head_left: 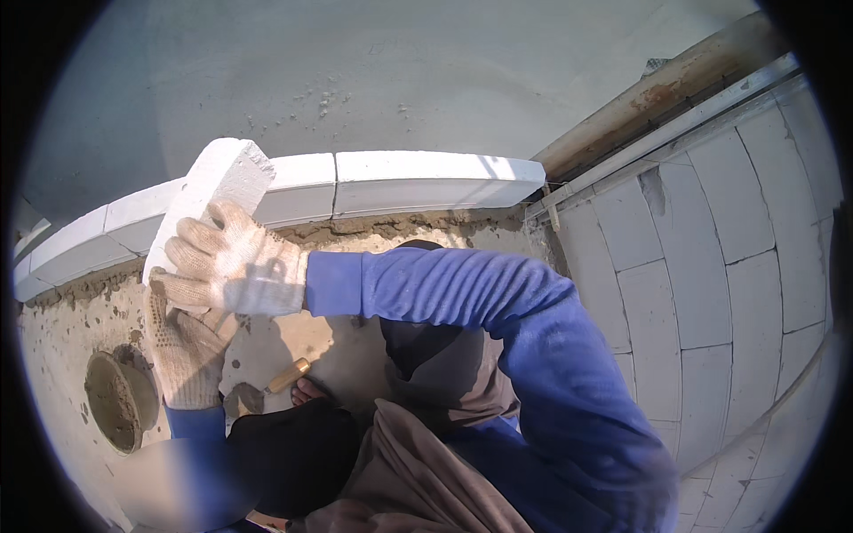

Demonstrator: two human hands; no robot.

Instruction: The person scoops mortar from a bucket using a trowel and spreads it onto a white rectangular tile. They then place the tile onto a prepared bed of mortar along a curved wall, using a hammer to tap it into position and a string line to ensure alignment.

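A white aerated concrete block [200, 191] is held at a slant, its far end overlapping the low row of white blocks [409, 182]. My right hand [233, 262], in a pale knitted glove, lies across the block's near part with its fingers curled over the side. Just below it, my left hand [188, 360] in a matching glove grips the near end; part of its fingers is hidden behind the block and the right hand. On the floor near my foot lies a trowel with a wooden handle [289, 375].
A round mortar bucket [120, 404] stands at the left. Wet mortar runs along the foot of the block row. To the right rises a wall of white blocks [684, 275] with a pale rail [675, 133] along it. A grey surface [400, 80] lies beyond the row.
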